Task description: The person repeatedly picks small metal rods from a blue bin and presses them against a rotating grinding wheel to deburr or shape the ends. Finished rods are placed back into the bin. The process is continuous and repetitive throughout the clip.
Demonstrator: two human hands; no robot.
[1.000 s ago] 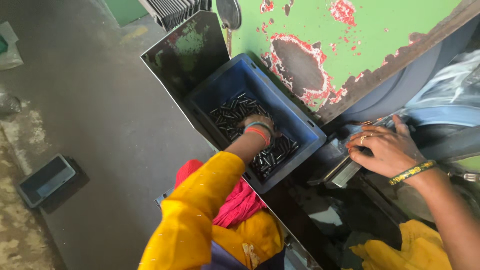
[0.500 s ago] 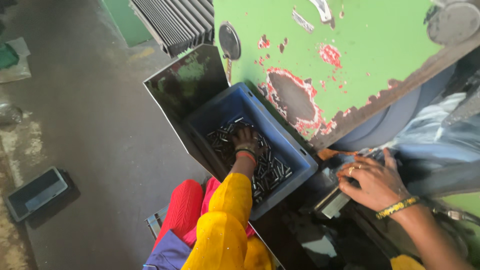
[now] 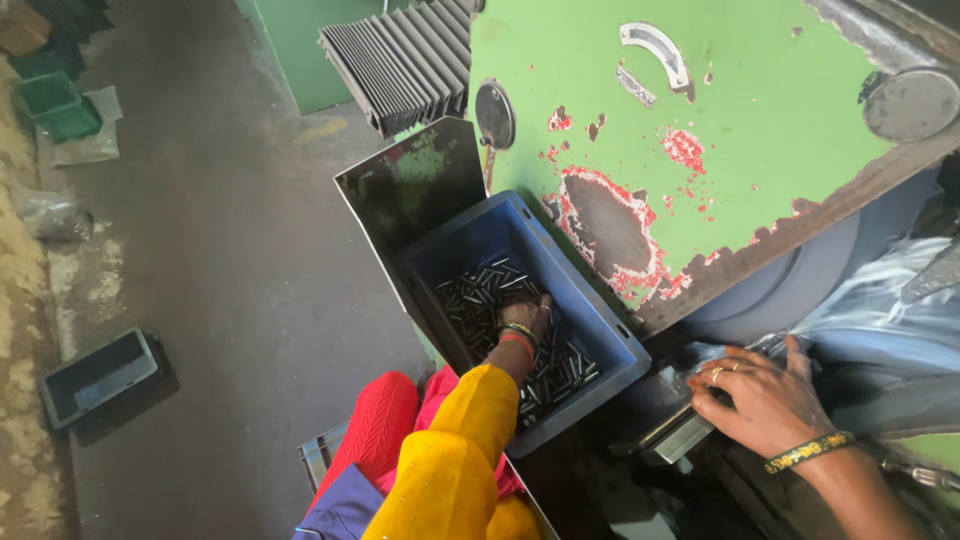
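Small metal pins gathered from a blue bin

The left hand (image 3: 527, 312) is curled closed over dark pins (image 3: 480, 290) in the blue bin (image 3: 600, 335) at 9 o'clock of the right hand (image 3: 765, 400), laid open on a metal block (image 3: 680, 438); pins are best pinched few at once.

Soft, even daylight and a sharp picture; the peeling green metal machine panel (image 3: 760, 130) is brightest, the lower right corner falls into deep shadow.

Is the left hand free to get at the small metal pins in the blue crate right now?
Likely yes: the left hand is already down inside the open-topped blue crate, resting on the metal pins, with nothing covering them. The right hand stays apart, on the machine's metal part.
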